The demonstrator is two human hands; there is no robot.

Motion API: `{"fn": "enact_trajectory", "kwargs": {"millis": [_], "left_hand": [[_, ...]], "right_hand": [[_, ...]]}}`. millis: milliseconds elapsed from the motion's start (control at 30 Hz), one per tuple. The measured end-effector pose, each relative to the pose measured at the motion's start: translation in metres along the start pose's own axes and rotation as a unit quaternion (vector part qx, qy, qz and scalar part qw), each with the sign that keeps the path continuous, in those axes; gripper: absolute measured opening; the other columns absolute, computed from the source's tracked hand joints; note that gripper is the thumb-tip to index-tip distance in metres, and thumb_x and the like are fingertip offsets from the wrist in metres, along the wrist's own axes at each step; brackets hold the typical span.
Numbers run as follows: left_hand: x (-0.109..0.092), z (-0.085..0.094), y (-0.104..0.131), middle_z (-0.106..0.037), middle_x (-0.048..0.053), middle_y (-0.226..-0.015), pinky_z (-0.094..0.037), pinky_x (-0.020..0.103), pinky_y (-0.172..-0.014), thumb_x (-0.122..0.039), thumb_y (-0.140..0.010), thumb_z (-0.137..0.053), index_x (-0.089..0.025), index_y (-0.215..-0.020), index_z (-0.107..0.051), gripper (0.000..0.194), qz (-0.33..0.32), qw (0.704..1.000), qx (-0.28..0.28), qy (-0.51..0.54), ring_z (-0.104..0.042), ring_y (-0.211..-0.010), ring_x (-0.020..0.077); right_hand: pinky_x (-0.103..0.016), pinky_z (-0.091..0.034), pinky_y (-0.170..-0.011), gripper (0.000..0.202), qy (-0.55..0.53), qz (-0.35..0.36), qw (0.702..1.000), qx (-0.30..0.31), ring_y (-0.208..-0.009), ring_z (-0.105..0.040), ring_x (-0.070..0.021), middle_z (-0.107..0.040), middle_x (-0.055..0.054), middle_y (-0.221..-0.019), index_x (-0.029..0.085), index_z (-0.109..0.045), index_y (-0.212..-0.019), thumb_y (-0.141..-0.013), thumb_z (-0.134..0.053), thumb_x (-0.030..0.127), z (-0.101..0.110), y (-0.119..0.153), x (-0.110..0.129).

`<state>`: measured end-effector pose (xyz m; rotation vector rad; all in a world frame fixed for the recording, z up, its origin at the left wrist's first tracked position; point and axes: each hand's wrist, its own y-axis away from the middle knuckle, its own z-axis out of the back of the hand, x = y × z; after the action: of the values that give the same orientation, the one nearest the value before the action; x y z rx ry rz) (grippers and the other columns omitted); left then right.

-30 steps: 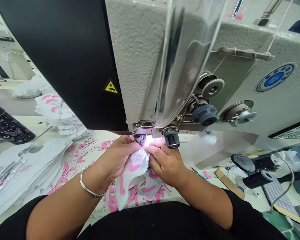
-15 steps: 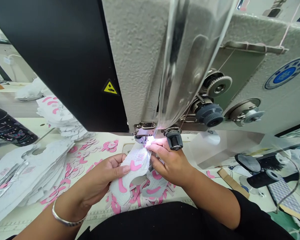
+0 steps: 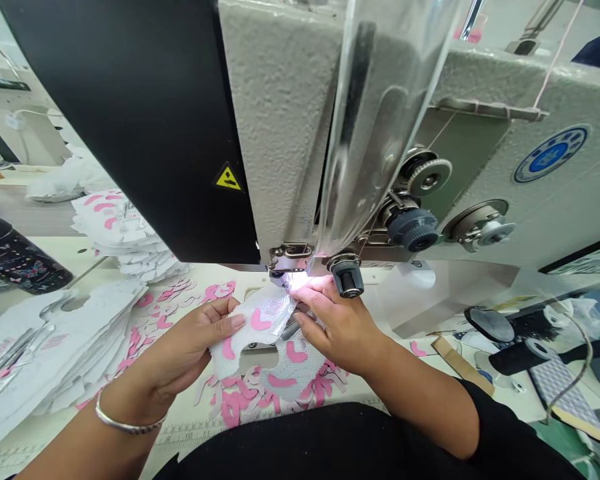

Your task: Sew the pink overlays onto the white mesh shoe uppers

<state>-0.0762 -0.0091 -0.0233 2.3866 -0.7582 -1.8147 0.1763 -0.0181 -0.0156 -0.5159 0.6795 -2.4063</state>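
A white mesh shoe upper (image 3: 267,321) with pink curved patches lies under the lit needle of the sewing machine (image 3: 285,133). My left hand (image 3: 200,343) pinches its left edge, thumb on top. Close to the presser foot (image 3: 280,277), my right hand (image 3: 337,320) grips the upper's other side with fingers pressed on the fabric. Its fingertips are washed out by the lamp glare. The cut-out of the upper opens toward me, and its lower part rests on pink scraps (image 3: 240,403).
Stacks of white shoe uppers (image 3: 95,333) lie on the left beside a dark patterned bottle (image 3: 20,257). Thread spools (image 3: 517,359), a brown strip (image 3: 460,367) and a grey patterned piece (image 3: 563,387) are at right. A printed ruler (image 3: 190,437) runs along the front edge.
The upper has swung round at the needle, its cut-out now wider in view. My left hand has shifted slightly left and up with its edge. My right hand stays near the needle.
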Motion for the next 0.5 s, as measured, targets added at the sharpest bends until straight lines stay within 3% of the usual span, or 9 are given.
{"fn": "enact_trajectory", "kwargs": {"millis": [367, 500], "left_hand": [[-0.005, 0.012, -0.008, -0.072, 0.005, -0.084, -0.06, 0.029, -0.063, -0.026, -0.074, -0.08, -0.019, -0.094, -0.068, 0.024, -0.039, 0.998, -0.043, 0.007, -0.069, -0.067, 0.0181], [-0.009, 0.013, -0.012, -0.07, 0.004, -0.08, -0.059, 0.028, -0.057, -0.026, -0.073, -0.081, -0.02, -0.093, -0.067, 0.025, -0.032, 0.998, -0.056, 0.02, -0.067, -0.062, 0.0171]], "right_hand": [[-0.047, -0.049, -0.093, 0.033, 0.006, 0.006, 1.0, -0.021, -0.101, -0.059, -0.0259, -0.064, -0.012, -0.103, 0.018, -0.065, -0.12, -0.095, -0.052, 0.035, -0.007, 0.003, 0.001], [-0.044, -0.05, -0.093, 0.031, 0.027, 0.016, 0.996, -0.081, -0.101, -0.06, -0.0255, -0.067, -0.011, -0.102, 0.016, -0.064, -0.119, -0.094, -0.053, 0.032, -0.015, 0.007, 0.01]]}}
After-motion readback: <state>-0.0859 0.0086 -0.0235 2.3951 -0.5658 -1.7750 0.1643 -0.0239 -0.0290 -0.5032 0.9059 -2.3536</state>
